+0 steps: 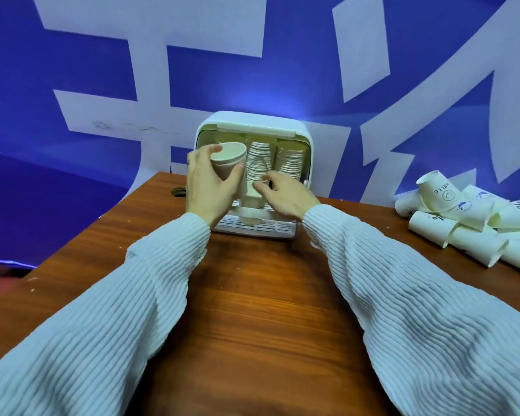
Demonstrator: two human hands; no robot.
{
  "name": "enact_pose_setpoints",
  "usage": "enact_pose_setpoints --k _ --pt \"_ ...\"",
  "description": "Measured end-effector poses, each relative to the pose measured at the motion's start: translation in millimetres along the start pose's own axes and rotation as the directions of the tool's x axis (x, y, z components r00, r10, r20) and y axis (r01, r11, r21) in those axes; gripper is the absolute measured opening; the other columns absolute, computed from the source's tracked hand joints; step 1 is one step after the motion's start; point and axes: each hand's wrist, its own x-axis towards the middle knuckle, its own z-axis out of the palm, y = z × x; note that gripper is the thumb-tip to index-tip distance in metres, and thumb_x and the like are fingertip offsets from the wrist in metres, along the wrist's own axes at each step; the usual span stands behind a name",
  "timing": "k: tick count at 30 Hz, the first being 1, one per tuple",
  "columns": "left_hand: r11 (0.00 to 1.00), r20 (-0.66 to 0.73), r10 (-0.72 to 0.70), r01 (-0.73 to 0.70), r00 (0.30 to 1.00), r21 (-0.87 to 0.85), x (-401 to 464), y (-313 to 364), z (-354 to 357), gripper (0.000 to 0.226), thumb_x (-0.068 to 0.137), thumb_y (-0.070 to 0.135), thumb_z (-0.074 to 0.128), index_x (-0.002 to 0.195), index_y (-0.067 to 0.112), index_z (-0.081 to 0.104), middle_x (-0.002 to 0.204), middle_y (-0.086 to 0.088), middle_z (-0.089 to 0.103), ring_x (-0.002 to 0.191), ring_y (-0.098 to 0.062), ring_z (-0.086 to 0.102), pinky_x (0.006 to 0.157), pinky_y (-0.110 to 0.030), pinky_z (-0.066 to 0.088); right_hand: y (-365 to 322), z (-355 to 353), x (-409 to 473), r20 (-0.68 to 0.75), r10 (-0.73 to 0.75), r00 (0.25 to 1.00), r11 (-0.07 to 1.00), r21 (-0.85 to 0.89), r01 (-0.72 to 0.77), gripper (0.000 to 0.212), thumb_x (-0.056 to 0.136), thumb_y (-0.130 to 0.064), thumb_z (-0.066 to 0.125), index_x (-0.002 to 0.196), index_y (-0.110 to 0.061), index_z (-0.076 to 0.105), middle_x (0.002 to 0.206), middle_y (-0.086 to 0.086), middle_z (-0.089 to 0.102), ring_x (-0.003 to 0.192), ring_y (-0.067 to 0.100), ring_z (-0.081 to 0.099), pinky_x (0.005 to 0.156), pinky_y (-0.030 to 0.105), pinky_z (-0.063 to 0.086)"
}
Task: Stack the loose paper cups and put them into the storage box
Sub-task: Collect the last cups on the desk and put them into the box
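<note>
A white storage box (305, 136) stands open at the far edge of the wooden table, with tall stacks of paper cups (291, 159) inside it. My left hand (206, 187) grips a short stack of nested cups (227, 159) at the box's left opening, rims toward me. My right hand (282, 195) reaches into the box's middle and pinches the lower part of the middle cup stack (257, 163). A pile of loose white paper cups (475, 223) with printed logos lies on the table at the far right.
The brown wooden table (252, 295) stretches toward me between my sleeves. A slotted white tray (270, 228) forms the box's front floor. A small dark ring (177, 191) lies left of the box. A blue wall with large white characters stands behind.
</note>
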Motion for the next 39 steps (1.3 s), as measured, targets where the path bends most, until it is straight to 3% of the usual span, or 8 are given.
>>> enact_pose_setpoints --k 5,11,16,19,24,27,30,39 --pt "0.989 0.009 0.134 -0.134 0.991 0.066 25 7 20 0.035 0.091 0.037 0.071 0.12 0.017 0.068 0.148 -0.001 0.047 0.136 -0.018 0.044 0.108 -0.032 0.036 18 -7 -13 -0.15 0.023 0.988 0.99 0.144 -0.002 0.053 0.102 -0.059 0.04 0.137 -0.025 0.06 0.141 0.003 0.062 0.125 0.022 0.06 0.105 0.045 0.047" --pt "0.937 0.135 0.266 -0.289 0.954 0.198 21 -2 45 0.025 0.094 0.03 0.069 0.114 0.016 0.07 0.142 0.003 0.055 0.12 -0.026 0.056 0.101 -0.039 0.044 35 -9 -29 -0.218 0.038 0.975 0.973 0.228 0.013 0.048 0.102 -0.059 0.044 0.135 -0.027 0.059 0.135 -0.001 0.064 0.122 0.015 0.06 0.106 0.043 0.049" --pt "0.832 0.492 0.042 -0.303 0.869 0.464 21 -17 56 0.041 0.094 0.049 0.059 0.122 0.019 0.065 0.13 -0.007 0.061 0.12 -0.034 0.058 0.1 -0.046 0.046 40 -7 -40 -0.207 0.03 0.978 0.975 0.221 0.017 0.046 0.103 -0.058 0.045 0.135 -0.028 0.059 0.134 -0.004 0.065 0.122 0.014 0.06 0.103 0.043 0.051" --pt "0.705 0.581 -0.101 -0.354 0.808 0.614 14 -18 59 0.056 0.095 0.066 0.041 0.125 0.024 0.061 0.135 -0.006 0.058 0.135 -0.033 0.045 0.115 -0.06 0.023 41 -8 -44 -0.206 0.039 0.978 0.971 0.237 0.011 0.045 0.104 -0.055 0.046 0.135 -0.026 0.059 0.135 -0.003 0.065 0.12 0.013 0.061 0.1 0.039 0.051" --pt "0.671 0.613 -0.171 -0.364 0.772 0.646 9 -9 58 0.064 0.097 0.067 0.032 0.143 0.027 0.049 0.157 -0.005 0.04 0.154 -0.031 0.013 0.117 -0.068 -0.005 42 -8 -52 -0.188 0.062 0.98 0.963 0.268 -0.01 0.046 0.104 -0.053 0.047 0.138 -0.024 0.058 0.137 -0.003 0.063 0.114 0.012 0.06 0.098 0.04 0.055" --pt "0.683 0.498 0.119 -0.435 0.859 0.587 -4 0 63 0.055 0.093 0.059 0.046 0.134 0.024 0.057 0.147 -0.006 0.051 0.153 -0.03 0.017 0.121 -0.06 0.005 46 -9 -60 -0.2 0.06 0.978 0.965 0.262 -0.006 0.045 0.105 -0.052 0.048 0.138 -0.024 0.059 0.135 -0.003 0.065 0.116 0.014 0.062 0.1 0.04 0.054" --pt "0.74 0.388 0.408 -0.548 0.826 0.389 -25 19 81 0.04 0.089 0.039 0.053 0.123 0.019 0.063 0.13 -0.005 0.062 0.143 -0.029 0.037 0.116 -0.051 0.027 55 -13 -72 -0.214 0.078 0.974 0.961 0.275 -0.016 0.037 0.106 -0.044 0.047 0.134 -0.024 0.061 0.129 -0.002 0.066 0.114 0.016 0.063 0.1 0.041 0.053" --pt "0.881 0.499 0.377 -0.468 0.78 0.066 -90 82 175 0.044 0.087 0.031 0.05 0.127 0.018 0.061 0.126 -0.005 0.062 0.129 -0.03 0.048 0.107 -0.048 0.041 143 -53 -139 -0.247 0.294 0.923 0.932 0.29 -0.219 0.032 0.101 -0.037 0.054 0.13 -0.027 0.062 0.127 -0.005 0.067 0.115 0.013 0.063 0.104 0.043 0.052"
